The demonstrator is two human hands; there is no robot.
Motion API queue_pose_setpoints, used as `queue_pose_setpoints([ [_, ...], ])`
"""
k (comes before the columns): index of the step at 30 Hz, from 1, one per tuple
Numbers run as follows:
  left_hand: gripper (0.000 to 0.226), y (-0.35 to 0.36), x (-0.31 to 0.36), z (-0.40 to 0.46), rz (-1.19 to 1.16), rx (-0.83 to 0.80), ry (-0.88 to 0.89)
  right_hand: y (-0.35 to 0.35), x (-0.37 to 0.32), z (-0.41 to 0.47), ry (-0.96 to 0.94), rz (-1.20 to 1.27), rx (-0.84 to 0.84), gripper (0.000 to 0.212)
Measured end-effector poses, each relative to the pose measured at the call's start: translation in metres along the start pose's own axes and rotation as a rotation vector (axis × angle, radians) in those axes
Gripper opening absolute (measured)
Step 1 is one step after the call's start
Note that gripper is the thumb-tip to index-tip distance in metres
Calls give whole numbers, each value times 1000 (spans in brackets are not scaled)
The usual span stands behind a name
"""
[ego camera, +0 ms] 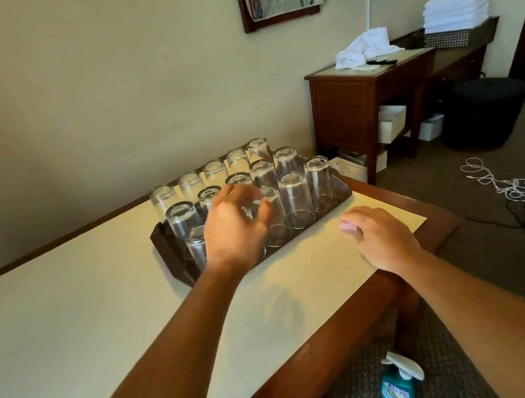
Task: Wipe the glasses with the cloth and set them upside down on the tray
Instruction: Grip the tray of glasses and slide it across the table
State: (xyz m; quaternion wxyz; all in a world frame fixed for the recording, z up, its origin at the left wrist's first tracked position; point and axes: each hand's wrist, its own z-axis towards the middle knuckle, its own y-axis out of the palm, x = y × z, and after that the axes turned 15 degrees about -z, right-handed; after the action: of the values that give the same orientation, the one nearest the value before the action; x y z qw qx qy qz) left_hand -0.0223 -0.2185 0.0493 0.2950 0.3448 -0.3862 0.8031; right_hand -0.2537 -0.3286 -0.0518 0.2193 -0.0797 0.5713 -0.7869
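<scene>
The left hand [236, 225] hangs over the near rows of the tray [340, 194] with its fingers spread and loosely bent, holding nothing, and it hides whatever glasses stand directly beneath it; its fingertips are smeared by motion, so whether they touch a rim cannot be told. The dark brown tray sits on the cream top of the table [65, 318], near the far right corner, and its near edge is partly covered by the left wrist. The glasses [296, 200] stand upside down in it, packed close, and at least 14 can be counted, though the ones at the back overlap and those under the hand are lost. Several of the farthest glasses seem to stand behind the tray's rim, but the overlap makes that uncertain. The right hand [382, 237] lies palm down on the table just right of the tray, fingers relaxed, with a small pink thing [345, 226] showing at its fingertips, too little of it visible to name. No wiping cloth can be made out by the hands. A crumpled white towel [362, 46] lies on a wooden side table [342, 105] well behind, a stack of folded towels [456, 8] fills a patterned basket [449, 38] beyond it, and a spray bottle [401, 384] stands on the floor, its base cut off.
</scene>
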Motion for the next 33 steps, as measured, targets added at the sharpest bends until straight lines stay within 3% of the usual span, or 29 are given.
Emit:
queue_pose_setpoints([
  [5, 10, -29, -28, -65, -176, 418, -31, -12, -20, 1, 20, 96, -47, 25],
  [7, 15, -37, -36, -82, -165, 498, -72, -17, -26, 5, 76, 139, -110, 22],
  [9, 12, -45, -43, -89, -111, 510, -227, -23, -31, 14, 152, 173, -158, 25],
  [13, 17, -59, -56, -85, 117, 501, -508, -30, -34, 37, 283, 117, -243, 60],
  [17, 36, -56, -61, -83, 175, 430, -663, -31, -27, 50, 299, -58, -282, 27],
  [19, 41, -50, -62, -80, 205, 399, -697, -28, -23, 56, 323, -96, -296, 18],
  [25, 24, -32, -67, -70, 316, 362, -700, -15, -12, 83, 394, -61, -226, 39],
  [33, 17, -27, -79, -70, 383, 300, -686, -5, -13, 103, 391, -74, -290, 24],
])
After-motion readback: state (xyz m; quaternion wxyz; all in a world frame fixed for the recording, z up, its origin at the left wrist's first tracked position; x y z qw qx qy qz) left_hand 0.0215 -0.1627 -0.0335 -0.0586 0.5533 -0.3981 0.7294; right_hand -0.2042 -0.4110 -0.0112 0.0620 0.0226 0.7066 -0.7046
